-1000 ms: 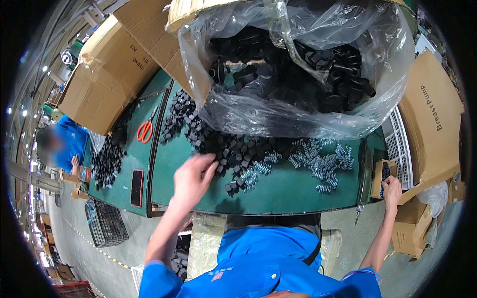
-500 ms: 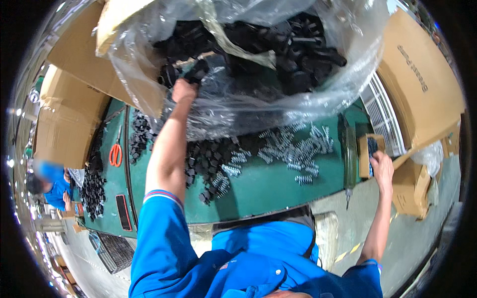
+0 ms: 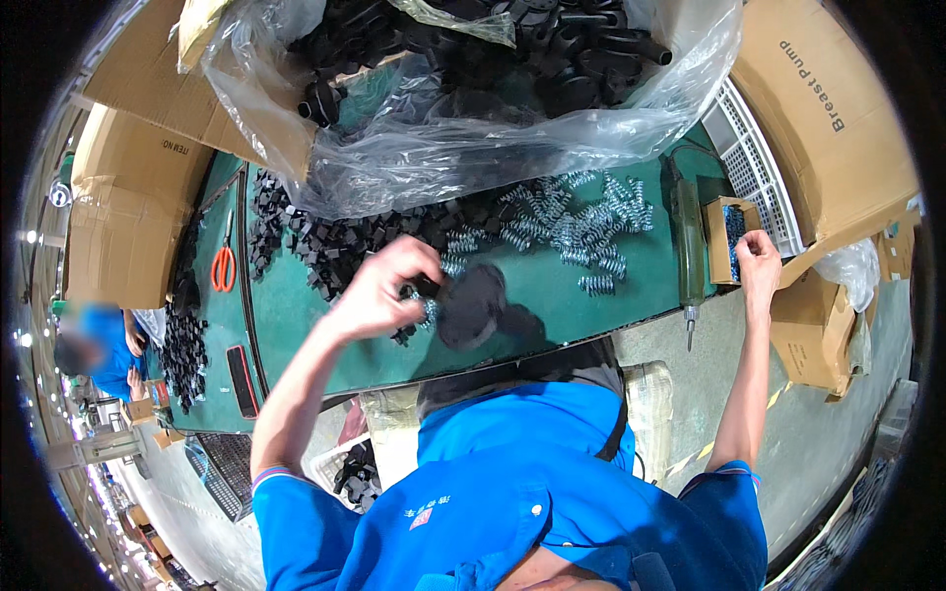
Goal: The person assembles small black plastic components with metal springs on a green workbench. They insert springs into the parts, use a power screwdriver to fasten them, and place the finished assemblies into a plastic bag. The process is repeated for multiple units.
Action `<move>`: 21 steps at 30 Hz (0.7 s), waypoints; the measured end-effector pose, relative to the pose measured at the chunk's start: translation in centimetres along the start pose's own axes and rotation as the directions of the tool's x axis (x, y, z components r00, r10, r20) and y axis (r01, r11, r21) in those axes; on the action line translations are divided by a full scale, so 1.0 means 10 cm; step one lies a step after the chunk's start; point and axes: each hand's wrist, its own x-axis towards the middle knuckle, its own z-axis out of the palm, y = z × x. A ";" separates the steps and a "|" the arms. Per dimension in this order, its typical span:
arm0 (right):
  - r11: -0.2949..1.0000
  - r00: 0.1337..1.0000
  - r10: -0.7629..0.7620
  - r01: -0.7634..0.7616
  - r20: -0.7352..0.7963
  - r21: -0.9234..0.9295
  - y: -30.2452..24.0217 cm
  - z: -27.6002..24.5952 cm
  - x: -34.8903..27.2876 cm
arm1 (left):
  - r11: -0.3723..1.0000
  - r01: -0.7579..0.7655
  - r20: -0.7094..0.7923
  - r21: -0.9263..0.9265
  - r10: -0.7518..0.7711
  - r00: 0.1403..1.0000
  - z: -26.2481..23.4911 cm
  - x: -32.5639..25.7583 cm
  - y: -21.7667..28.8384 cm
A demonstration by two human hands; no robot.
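Note:
Over the front of the green table [image 3: 581, 315] my left hand [image 3: 384, 291] is closed, its fingers curled round a black plastic part [image 3: 473, 305] with a round, flat end, smeared by motion. Beneath and beside that hand are small black blocks [image 3: 345, 241] and a pile of metal coil springs [image 3: 581, 227]. My right hand [image 3: 759, 266] is at the right edge of a small cardboard box [image 3: 719, 241] holding small dark-blue pieces [image 3: 733, 227], perhaps screws. Its fingertips are pinched together; what is between them is too small to tell.
A clear plastic bag [image 3: 414, 167] full of black parts lies across the back. An electric screwdriver [image 3: 687, 236] stands left of the small box. Orange-handled scissors [image 3: 225, 266] and a phone [image 3: 241, 381] lie left. Cartons [image 3: 818, 98] flank the table; a person [image 3: 103, 345] sits far left.
My left hand has come out of the plastic bag toward me with a black part. My right hand remains by the small box. The view has tilted so the table sits higher.

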 end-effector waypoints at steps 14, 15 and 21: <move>0.640 0.922 0.253 -0.386 0.292 0.665 0.23 -0.51 -1.36 | 0.714 0.126 -0.247 0.689 0.067 0.967 0.57 0.55 -0.32; 0.635 0.911 0.263 -0.412 0.319 0.653 0.26 -0.49 -1.51 | 0.649 0.173 -0.237 0.741 0.012 0.971 0.58 0.55 -0.43; 0.574 0.876 0.326 -0.482 0.355 0.661 0.08 -0.30 -1.84 | 0.583 0.153 -0.201 0.798 0.018 0.980 0.61 0.64 -0.45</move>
